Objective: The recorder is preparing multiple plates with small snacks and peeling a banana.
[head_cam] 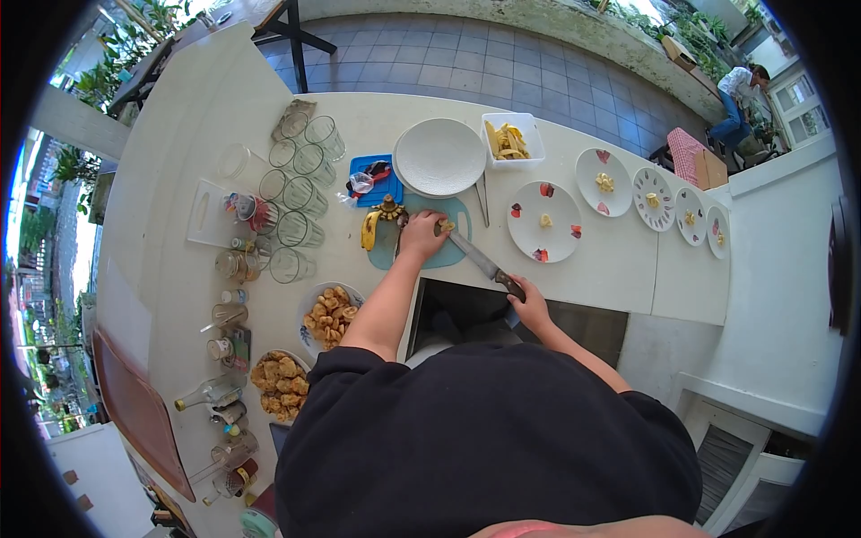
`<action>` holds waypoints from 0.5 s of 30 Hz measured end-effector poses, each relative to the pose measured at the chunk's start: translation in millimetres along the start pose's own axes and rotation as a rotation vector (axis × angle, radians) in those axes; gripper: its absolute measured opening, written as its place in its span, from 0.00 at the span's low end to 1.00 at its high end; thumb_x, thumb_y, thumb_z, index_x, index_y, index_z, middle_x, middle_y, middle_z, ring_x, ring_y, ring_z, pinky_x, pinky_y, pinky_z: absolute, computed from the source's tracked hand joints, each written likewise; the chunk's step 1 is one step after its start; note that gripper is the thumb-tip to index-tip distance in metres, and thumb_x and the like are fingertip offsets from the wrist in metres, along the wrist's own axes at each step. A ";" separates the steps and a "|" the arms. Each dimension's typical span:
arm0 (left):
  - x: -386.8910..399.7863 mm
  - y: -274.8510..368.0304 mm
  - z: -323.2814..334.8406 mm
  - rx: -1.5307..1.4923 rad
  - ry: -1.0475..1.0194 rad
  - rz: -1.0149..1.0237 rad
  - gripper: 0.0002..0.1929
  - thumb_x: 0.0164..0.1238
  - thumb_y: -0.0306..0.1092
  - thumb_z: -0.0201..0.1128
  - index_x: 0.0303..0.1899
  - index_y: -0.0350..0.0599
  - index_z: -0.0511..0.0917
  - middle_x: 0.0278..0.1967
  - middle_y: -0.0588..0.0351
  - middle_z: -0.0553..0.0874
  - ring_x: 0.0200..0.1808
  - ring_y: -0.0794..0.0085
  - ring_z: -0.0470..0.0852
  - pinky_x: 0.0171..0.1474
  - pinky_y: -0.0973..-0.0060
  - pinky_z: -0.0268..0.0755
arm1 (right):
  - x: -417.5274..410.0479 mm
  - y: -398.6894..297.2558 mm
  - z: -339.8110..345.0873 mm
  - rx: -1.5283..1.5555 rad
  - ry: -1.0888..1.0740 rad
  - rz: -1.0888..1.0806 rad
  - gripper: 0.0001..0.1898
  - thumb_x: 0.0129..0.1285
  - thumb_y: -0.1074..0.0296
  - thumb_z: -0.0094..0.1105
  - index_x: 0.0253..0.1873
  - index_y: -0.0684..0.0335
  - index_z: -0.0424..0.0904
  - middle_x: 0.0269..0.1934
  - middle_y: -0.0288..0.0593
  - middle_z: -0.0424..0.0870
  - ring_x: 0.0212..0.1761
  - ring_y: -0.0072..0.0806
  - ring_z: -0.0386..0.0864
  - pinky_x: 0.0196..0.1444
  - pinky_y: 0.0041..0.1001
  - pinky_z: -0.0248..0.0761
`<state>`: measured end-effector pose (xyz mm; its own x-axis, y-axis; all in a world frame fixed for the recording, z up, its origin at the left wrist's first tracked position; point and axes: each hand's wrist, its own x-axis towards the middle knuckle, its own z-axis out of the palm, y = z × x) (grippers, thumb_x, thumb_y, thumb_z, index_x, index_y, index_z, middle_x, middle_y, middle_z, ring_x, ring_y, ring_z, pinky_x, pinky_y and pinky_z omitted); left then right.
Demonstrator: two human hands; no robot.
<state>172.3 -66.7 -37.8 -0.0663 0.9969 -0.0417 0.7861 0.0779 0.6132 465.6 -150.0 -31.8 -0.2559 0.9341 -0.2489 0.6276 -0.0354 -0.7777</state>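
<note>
My right hand (531, 301) is closed round the dark handle of a kitchen knife (479, 257), whose blade points up and left. My left hand (424, 235) lies over a light teal cutting board (437, 258), its fingers at pale banana pieces (446, 226) near the blade's tip. What lies under the palm is hidden. A yellow banana (369, 231) on its brown stem rests at the board's left edge. Plates with banana pieces stand to the right; the nearest plate (526, 228) also bears red fruit pieces round its rim. A white tub (529, 159) holds banana peels (509, 142).
Stacked white plates (440, 158), a blue lid (383, 195) and metal tongs (483, 202) lie beyond the board. Glasses (296, 228), jars and bottles line the left side. Two bowls of fried food (329, 316) stand near my left arm. A person (733, 101) is far off at right.
</note>
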 end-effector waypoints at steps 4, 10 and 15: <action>-0.5 4.2 -4.0 0.009 0.002 0.003 0.20 0.50 0.41 0.68 0.47 0.53 0.79 0.48 0.55 0.80 0.53 0.58 0.75 0.57 0.66 0.68 | 2.5 1.0 0.2 -0.002 0.030 -0.045 0.24 0.56 0.71 0.59 0.60 0.53 0.70 0.51 0.48 0.77 0.53 0.42 0.74 0.55 0.33 0.67; -2.9 2.9 -7.3 0.048 -0.064 -0.041 0.25 0.50 0.46 0.69 0.54 0.58 0.76 0.49 0.56 0.79 0.54 0.60 0.75 0.57 0.66 0.69 | 0.2 0.6 -6.1 -0.003 0.023 -0.060 0.25 0.56 0.71 0.60 0.60 0.53 0.71 0.49 0.47 0.77 0.52 0.42 0.75 0.55 0.32 0.67; 1.6 4.6 -8.4 0.103 -0.181 -0.070 0.28 0.48 0.48 0.70 0.55 0.58 0.76 0.49 0.55 0.79 0.55 0.61 0.73 0.58 0.65 0.68 | -4.1 6.8 -9.2 0.027 -0.004 -0.059 0.25 0.55 0.71 0.60 0.60 0.54 0.71 0.49 0.47 0.78 0.52 0.41 0.76 0.54 0.32 0.68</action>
<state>170.6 -64.8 -28.4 -0.0192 0.9735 -0.2277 0.8424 0.1384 0.5207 477.7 -150.8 -30.8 -0.2950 0.9334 -0.2046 0.5910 0.0100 -0.8066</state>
